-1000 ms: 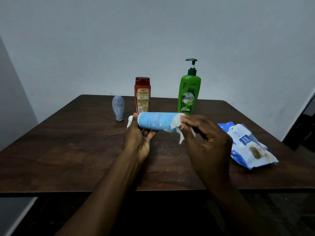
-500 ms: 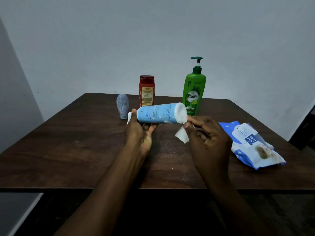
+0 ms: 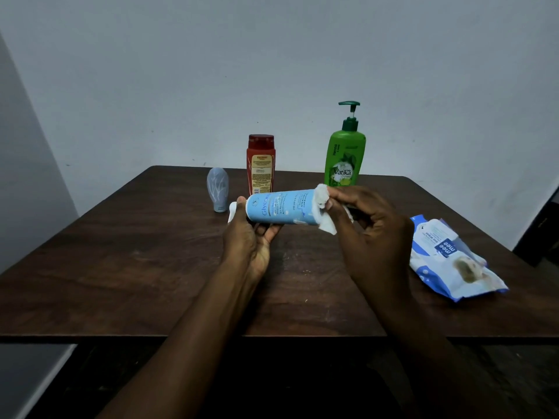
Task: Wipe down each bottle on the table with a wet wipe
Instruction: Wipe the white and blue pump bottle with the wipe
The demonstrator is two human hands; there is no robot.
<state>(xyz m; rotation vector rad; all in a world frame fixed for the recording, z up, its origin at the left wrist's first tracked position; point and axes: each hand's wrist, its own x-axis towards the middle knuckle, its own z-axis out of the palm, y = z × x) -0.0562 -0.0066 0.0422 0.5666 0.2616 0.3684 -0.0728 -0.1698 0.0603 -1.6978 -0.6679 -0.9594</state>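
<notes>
My left hand (image 3: 246, 240) grips the cap end of a light blue bottle (image 3: 281, 209), held sideways above the dark wooden table (image 3: 121, 267). My right hand (image 3: 372, 234) presses a white wet wipe (image 3: 323, 207) against the bottle's flat right end. A small grey bottle (image 3: 217, 189), a red bottle (image 3: 260, 164) and a green pump bottle (image 3: 344, 155) stand upright in a row at the back of the table.
A blue and white wet-wipe pack (image 3: 447, 258) lies on the table to the right of my right hand. Plain white walls rise behind and to the left. The table's near edge runs below my forearms.
The wipe, which hung below the bottle's end half a second ago, is now pressed back onto that end by my right hand. The bottle stays in my left hand.
</notes>
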